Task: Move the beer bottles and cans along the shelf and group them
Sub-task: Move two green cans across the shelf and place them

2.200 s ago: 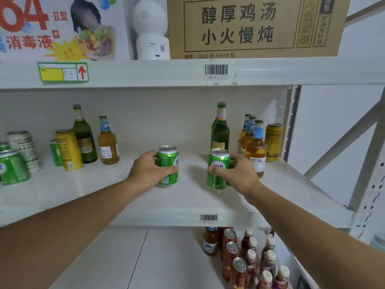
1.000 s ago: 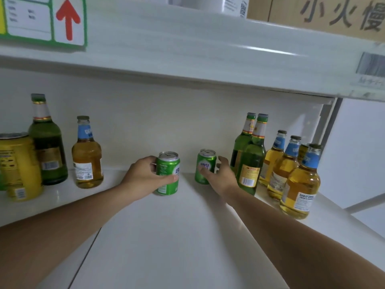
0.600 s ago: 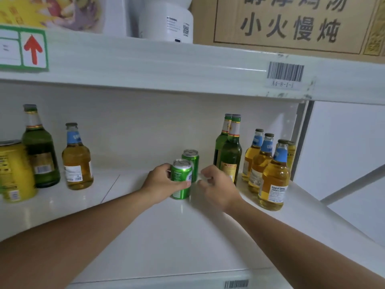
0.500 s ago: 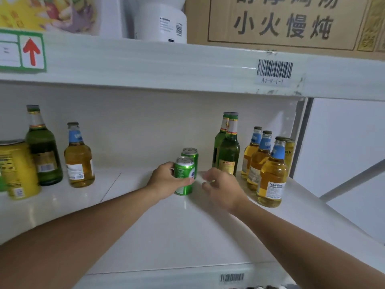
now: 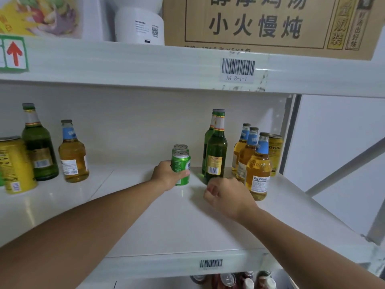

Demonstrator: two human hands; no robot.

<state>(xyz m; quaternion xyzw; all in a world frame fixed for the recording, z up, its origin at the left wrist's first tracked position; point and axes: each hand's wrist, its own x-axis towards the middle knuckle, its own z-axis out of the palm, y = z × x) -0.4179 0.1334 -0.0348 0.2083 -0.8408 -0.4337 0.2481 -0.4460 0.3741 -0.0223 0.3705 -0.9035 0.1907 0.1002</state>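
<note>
My left hand [image 5: 166,175] grips a green can [image 5: 181,171] standing on the white shelf [image 5: 166,222]. A second green can [image 5: 180,148] stands directly behind it, mostly hidden. My right hand [image 5: 226,197] hovers empty with fingers loosely curled, just in front of two green bottles [image 5: 215,151]. Three amber bottles with blue neck labels [image 5: 257,167] and a yellow can [image 5: 275,151] stand at the right end.
At the left stand a green bottle [image 5: 39,147], an amber bottle [image 5: 73,155] and a large yellow can [image 5: 14,165]. The upper shelf edge [image 5: 145,65] overhangs closely, carrying a cardboard box [image 5: 270,24]. More bottles show on the shelf below [image 5: 235,280].
My right hand let go of its green can at the back and drew toward me. My left hand slid its can right, in front of that one.
</note>
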